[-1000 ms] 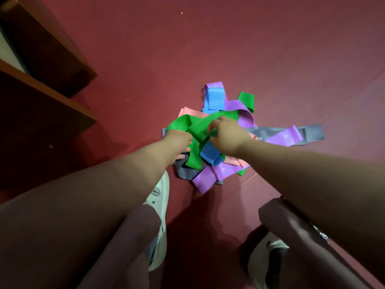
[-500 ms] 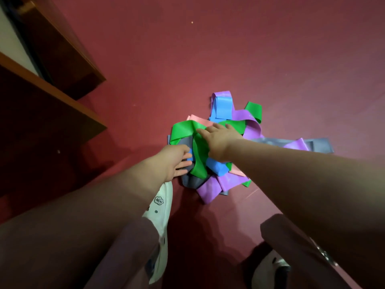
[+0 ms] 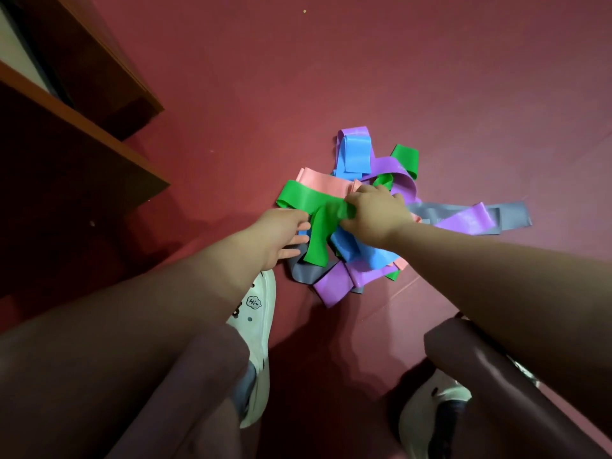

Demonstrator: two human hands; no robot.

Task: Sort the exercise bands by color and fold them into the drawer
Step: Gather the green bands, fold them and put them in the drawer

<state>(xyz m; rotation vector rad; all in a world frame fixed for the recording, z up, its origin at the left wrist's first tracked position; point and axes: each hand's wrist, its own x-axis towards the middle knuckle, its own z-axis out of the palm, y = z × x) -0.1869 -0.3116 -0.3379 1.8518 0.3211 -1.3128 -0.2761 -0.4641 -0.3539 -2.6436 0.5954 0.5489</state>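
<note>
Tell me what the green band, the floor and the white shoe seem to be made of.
The green band is likely thin latex or rubber, smooth with a soft sheen; it drapes limply and bunches where the right hand grips it. The floor is perhaps matte red vinyl or rubber sheet; faint seam lines show. The white shoe is probably moulded foam or plastic, smooth, with small charms.

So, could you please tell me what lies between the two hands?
In the head view, the green band lies between the left hand and the right hand, which grips its bunched part.
</note>
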